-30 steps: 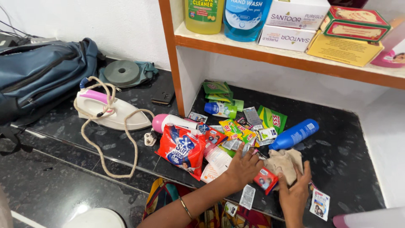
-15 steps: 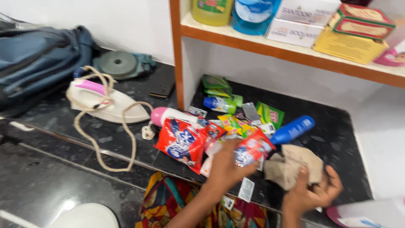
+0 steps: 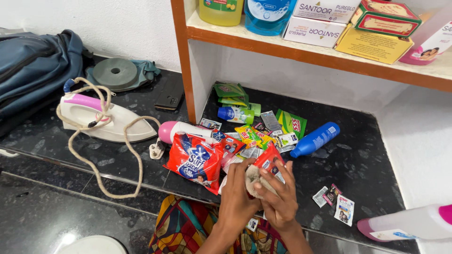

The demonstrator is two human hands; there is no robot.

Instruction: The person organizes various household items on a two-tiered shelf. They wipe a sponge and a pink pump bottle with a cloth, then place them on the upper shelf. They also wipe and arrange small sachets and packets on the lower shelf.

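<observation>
My left hand [image 3: 236,195] and my right hand [image 3: 281,197] are pressed together at the front edge of the black stone counter [image 3: 362,164]. Between them they hold a small red packet [image 3: 270,162] and a crumpled beige cloth [image 3: 256,182]. Just left of my hands lies a big red detergent pouch [image 3: 195,160]. Behind them is a heap of small sachets [image 3: 256,136], a pink-capped white bottle [image 3: 181,130] lying down and a blue bottle [image 3: 314,139] on its side.
A white and pink iron [image 3: 101,117] with a looped cord sits left, beside a blue backpack [image 3: 33,70], a grey disc [image 3: 114,73] and a phone [image 3: 168,99]. An orange-edged shelf [image 3: 306,51] holds bottles and boxes. Loose sachets [image 3: 336,202] and a pink-based white bottle [image 3: 405,223] lie right.
My left hand lifted the red packet from the heap and my right hand brought the beige cloth over; both hands have come together. The view shifted right.
</observation>
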